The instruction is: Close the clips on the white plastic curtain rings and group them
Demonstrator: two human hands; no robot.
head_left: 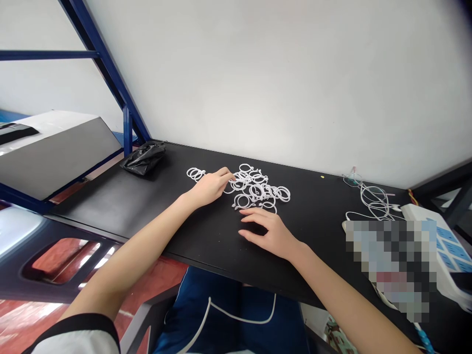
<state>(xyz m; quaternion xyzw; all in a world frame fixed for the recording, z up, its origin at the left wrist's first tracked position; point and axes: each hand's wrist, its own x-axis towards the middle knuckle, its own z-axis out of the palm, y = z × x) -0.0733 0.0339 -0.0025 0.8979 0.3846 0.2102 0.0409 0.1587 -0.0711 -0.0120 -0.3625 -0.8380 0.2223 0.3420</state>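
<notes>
Here, mid-frame, the left hand (212, 189) touches the pile of white rings (262, 190), whether gripping I cannot tell; just below centre, the right hand (271, 232) is unclenched, holding nothing.

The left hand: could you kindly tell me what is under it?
Around the left hand, black tabletop shows, with white rings at its fingers; whatever lies directly beneath the hand is covered, so I cannot tell.

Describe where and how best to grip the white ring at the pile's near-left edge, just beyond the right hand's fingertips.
Pinch the white ring by its near rim, coming from the near side with the right hand. It seems to lie flat; its open middle likely admits a fingertip, and other rings lie beyond it.
</notes>
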